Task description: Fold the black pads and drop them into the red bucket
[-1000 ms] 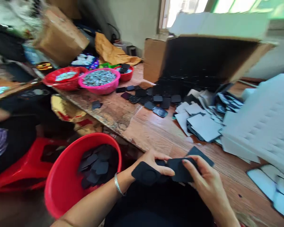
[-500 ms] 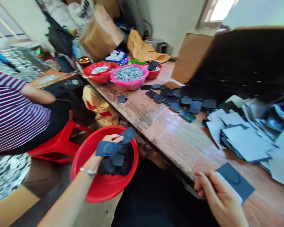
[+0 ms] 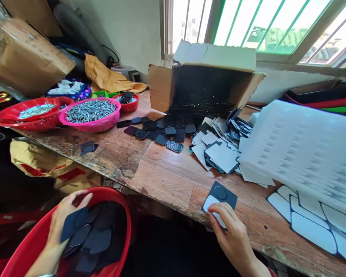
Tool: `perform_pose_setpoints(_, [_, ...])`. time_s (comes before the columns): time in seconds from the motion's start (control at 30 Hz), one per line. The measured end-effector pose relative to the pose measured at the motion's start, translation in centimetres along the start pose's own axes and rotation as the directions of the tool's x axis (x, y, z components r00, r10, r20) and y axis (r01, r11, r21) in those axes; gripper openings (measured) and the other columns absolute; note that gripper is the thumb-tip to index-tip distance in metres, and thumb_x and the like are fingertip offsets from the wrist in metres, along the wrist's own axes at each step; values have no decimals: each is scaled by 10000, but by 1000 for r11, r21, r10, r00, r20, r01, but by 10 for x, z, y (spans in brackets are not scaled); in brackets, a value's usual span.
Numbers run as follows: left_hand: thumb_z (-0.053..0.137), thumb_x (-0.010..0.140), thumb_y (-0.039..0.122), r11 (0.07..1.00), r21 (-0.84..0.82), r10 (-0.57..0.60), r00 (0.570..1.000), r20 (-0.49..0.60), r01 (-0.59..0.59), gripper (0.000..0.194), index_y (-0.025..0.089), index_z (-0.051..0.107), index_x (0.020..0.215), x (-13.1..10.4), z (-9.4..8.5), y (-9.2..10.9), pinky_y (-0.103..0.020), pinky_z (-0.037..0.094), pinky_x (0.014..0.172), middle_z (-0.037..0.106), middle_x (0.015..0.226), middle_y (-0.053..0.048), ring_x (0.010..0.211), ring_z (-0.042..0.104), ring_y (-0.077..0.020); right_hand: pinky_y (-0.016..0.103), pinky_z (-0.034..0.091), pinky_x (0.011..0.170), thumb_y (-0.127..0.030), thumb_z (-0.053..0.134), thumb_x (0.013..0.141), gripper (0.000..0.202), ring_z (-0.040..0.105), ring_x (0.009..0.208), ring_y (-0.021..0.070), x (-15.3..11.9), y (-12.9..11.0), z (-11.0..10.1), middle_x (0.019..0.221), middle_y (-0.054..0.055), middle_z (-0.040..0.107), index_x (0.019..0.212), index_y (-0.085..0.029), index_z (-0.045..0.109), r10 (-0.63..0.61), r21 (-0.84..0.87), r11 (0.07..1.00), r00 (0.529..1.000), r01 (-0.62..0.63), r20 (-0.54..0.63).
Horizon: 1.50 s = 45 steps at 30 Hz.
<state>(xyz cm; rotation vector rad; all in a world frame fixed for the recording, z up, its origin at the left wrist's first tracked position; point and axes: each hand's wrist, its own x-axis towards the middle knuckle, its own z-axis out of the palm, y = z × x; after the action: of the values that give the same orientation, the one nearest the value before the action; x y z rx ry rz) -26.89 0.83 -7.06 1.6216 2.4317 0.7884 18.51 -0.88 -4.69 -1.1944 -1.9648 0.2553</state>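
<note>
Red plastic forms the basin (image 3: pixel 119 215) at near left, where the left hand (image 3: pixel 62 223) reaches in with fingers spread loosely over dark pads (image 3: pixel 89 236), several held against its palm. At near right, the right hand (image 3: pixel 229 231) rests at the wooden table (image 3: pixel 167 181) edge, its fingertips narrowly pinching a dark square sheet (image 3: pixel 221 195) lying flat on the wood. Farther back, a heap of white-backed sheets (image 3: pixel 222 148) lies beside white foam (image 3: pixel 302 146). Loose black pieces (image 3: pixel 161 132) spill from a cardboard box (image 3: pixel 207 77), and a pink bowl (image 3: pixel 90 115) of metal parts sits far left.
</note>
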Motion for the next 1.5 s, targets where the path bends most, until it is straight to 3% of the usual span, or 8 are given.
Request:
perform_pose_setpoints(0.17, [485,846,424,947,-58,320,946,55,-316,272,227,672,845,33,31,121,-359,497,879,719,915,-56,918,652,-240,330,542,733,-161,531,939,97,631,850,205,-2,10,5,910,63,648,975,-215,602,-16,-33,999,995,13,-94])
perform_pose_setpoints(0.3, [508,889,270,831,6,532,798,285,-556,209,203,704,860,56,73,216,-311,440,933,713,924,-51,948,620,-203,351,570,760,-158,543,923,132,659,913,225,-8,20,2,959,74,684,1003,-225,624,-80,-65,995,988,71,-135])
perform_pose_setpoints(0.5, [595,867,307,758,177,534,753,385,-628,399,239,618,1259,100,110,283,-355,423,920,625,1125,-118,1072,554,-277,523,473,1018,-293,576,913,509,492,1311,343,-21,46,1,1385,121,571,1407,-201,494,-140,-334,932,990,138,18])
perform_pose_setpoints(0.73, [538,857,492,686,341,489,755,437,-642,506,95,638,1153,99,108,292,-473,432,875,526,1199,-253,1128,478,-419,567,374,1105,-190,609,870,435,481,1325,322,-39,38,-24,1386,122,570,1304,-167,593,60,-409,913,985,12,162])
perform_pose_setpoints(1.0, [403,919,541,728,233,459,711,533,-645,439,159,614,877,41,95,275,-343,416,759,681,901,-146,878,619,-291,509,443,1084,-225,524,941,372,460,1348,285,-60,73,-83,1405,113,556,1305,-189,590,183,-376,918,976,-126,118])
perform_pose_setpoints(1.2, [397,929,508,803,110,422,690,588,-585,458,209,530,607,34,90,281,-313,329,618,652,653,-67,656,594,-223,477,487,1053,-105,426,900,350,526,1293,265,-54,90,-82,1328,130,611,1180,-182,621,178,-285,944,984,-168,12])
perform_pose_setpoints(1.37, [465,893,431,821,43,439,678,589,-569,331,202,588,689,50,91,269,-277,386,603,663,657,-16,647,607,-186,489,490,1050,-119,436,916,307,525,1293,271,-50,86,-74,1315,128,615,1149,-189,623,149,-274,949,988,-157,-49])
perform_pose_setpoints(1.5, [571,823,350,686,-212,680,509,527,-696,273,212,684,1030,48,94,248,-325,472,940,721,1118,-66,1093,631,-241,491,502,1038,-126,448,931,296,521,1295,276,-32,81,-71,1310,135,611,1165,-190,619,99,-274,953,989,-127,-114])
